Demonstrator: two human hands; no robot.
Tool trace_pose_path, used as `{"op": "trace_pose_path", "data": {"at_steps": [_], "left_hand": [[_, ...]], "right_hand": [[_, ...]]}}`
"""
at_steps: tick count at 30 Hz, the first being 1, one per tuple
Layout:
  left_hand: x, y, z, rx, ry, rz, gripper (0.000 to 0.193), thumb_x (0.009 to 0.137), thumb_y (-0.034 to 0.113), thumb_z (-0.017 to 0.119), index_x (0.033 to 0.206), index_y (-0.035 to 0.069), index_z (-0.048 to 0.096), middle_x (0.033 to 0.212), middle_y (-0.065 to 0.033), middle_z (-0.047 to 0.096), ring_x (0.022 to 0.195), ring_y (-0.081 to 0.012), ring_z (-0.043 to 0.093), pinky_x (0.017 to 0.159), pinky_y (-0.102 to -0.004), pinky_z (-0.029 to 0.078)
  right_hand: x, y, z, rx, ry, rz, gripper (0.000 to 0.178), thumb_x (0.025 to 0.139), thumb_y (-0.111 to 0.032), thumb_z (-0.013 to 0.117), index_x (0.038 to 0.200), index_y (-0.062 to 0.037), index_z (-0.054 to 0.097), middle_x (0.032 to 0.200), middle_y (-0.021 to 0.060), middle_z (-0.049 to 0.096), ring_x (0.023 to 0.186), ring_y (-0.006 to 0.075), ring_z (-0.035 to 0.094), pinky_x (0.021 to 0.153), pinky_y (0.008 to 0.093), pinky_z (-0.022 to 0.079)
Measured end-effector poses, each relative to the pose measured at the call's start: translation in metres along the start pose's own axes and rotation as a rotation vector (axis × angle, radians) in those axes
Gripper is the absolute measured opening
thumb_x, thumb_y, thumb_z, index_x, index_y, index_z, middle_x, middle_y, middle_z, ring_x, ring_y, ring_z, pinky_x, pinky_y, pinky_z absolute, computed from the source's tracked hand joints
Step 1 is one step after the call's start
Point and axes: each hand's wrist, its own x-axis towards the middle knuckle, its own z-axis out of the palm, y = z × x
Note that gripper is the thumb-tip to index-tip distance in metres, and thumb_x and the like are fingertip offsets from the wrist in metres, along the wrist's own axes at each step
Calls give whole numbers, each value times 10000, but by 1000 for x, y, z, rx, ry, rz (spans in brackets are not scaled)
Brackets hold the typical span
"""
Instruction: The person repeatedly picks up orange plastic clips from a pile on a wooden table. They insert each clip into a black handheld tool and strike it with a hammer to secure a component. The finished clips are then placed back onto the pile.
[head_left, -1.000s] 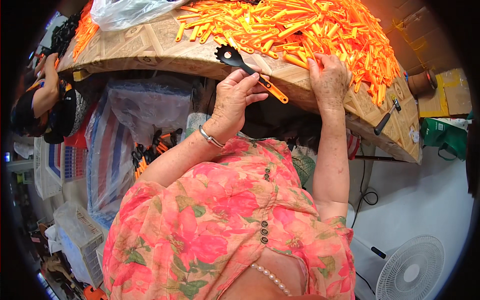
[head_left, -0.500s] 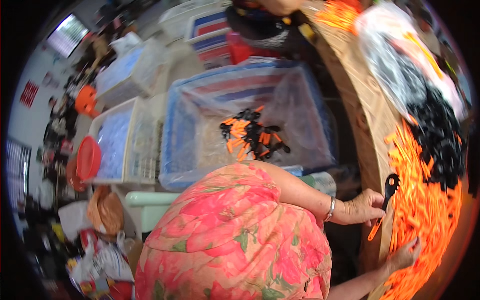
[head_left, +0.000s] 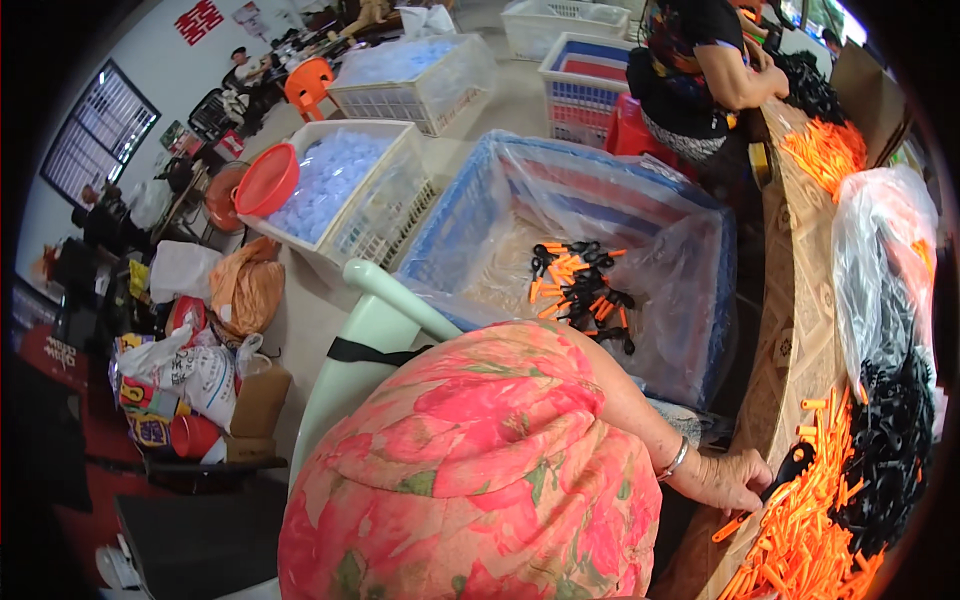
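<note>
Over the edge of the table at the right, my left hand, with a bracelet on its wrist, is closed on a small orange-handled tool with a black head. The black head sticks out past the fingertips, and the orange end shows below the hand. Just beyond lies a heap of orange handles, and farther along the table is a pile of black pieces. My right hand is out of view.
A blue lined crate in front holds several orange-and-black pieces. White crates of bluish items stand left, one bearing a red basin. A co-worker's arm reaches over the table's far end. A pale green chair is beside me.
The view has swung left, so the scene sits farther right and the table lower. My right hand, earlier among the orange handles, has left the picture. My left hand still grips the tool.
</note>
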Motion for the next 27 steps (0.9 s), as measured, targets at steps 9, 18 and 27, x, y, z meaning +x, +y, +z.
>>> {"op": "trace_pose_path", "data": {"at_steps": [9,18,27], "left_hand": [[-13,-2,15,138,-146,40,130,779,92,654,750,-29,618,613,-7,588,582,-56,556,512,-264,460],[-14,-6,36,-18,-473,-342,171,933,98,605,1078,21,653,965,-50,702,855,-92,658,669,-221,539],[0,-14,10,-173,-350,-445,166,936,96,602,1070,1,633,981,-90,690,875,-123,661,677,-251,574]], "right_hand": [[-18,25,-10,96,-19,24,115,874,-101,641,915,-10,697,841,149,696,740,284,653,681,385,522],[-7,8,-11,74,-19,262,66,816,-118,694,875,-90,699,772,82,665,715,272,634,675,395,485],[9,-9,-23,31,-155,364,97,843,-161,676,931,-130,702,895,29,685,870,226,625,839,378,425]]}}
